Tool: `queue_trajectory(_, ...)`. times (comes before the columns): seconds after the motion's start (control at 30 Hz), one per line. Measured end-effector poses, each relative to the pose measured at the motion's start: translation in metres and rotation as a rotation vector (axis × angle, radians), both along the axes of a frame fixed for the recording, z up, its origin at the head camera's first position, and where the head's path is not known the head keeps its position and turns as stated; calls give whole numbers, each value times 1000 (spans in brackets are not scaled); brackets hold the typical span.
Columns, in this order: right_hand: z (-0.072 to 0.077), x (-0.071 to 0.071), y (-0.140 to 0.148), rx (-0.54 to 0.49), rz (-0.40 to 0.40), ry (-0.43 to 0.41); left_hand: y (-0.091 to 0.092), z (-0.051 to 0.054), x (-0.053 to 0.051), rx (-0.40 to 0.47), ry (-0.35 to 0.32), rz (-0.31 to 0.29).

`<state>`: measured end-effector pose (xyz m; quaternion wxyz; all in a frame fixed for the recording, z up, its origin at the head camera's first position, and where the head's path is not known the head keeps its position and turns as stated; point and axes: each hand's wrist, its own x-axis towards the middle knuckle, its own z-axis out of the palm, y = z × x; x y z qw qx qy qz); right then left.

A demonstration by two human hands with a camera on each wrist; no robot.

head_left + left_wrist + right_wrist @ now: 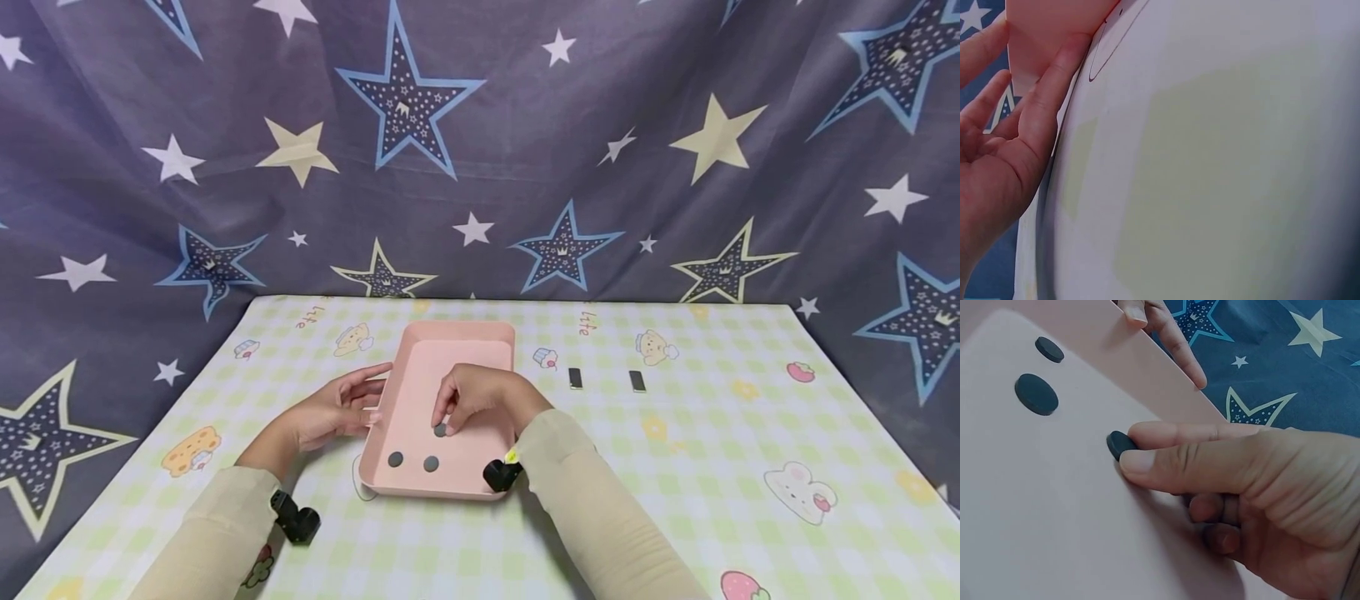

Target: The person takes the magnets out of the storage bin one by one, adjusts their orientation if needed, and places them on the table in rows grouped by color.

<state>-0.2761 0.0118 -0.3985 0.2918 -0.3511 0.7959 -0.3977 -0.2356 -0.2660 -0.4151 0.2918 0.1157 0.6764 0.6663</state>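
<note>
Between thumb and forefinger my right hand (480, 396) pinches a small dark grey round disc (1119, 445), held over the inside of a pink rectangular tray (420, 375). Two matching discs lie on the tray floor near its front: a left disc (395, 459) and a right disc (431, 464). My left hand (326, 412) is at the tray's left side, its fingers fairly straight and touching the outer wall. The left wrist view shows the left thumb (1063, 69) against that pink wall.
Right of the tray, two small dark rectangular pieces (575, 378) (637, 382) lie apart on the checked tablecloth (705, 500). A star-patterned curtain (525, 150) hangs behind the table. Small black cameras (296, 521) are on both wrists.
</note>
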Motion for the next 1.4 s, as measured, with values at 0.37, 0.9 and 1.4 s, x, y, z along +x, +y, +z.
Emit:
queue_trajectory(0.37, -2, 1, -1, -8, 5, -5, 0, -1, 1, 5, -16, 31)
queue_trajectory(0.9, -2, 2, -1, -9, 1, -8, 0, 0, 1, -5, -10, 22)
queue_trajectory(1.4, -4, -1, 2, -108, -60, 28, 0, -1, 1, 5, 0, 14)
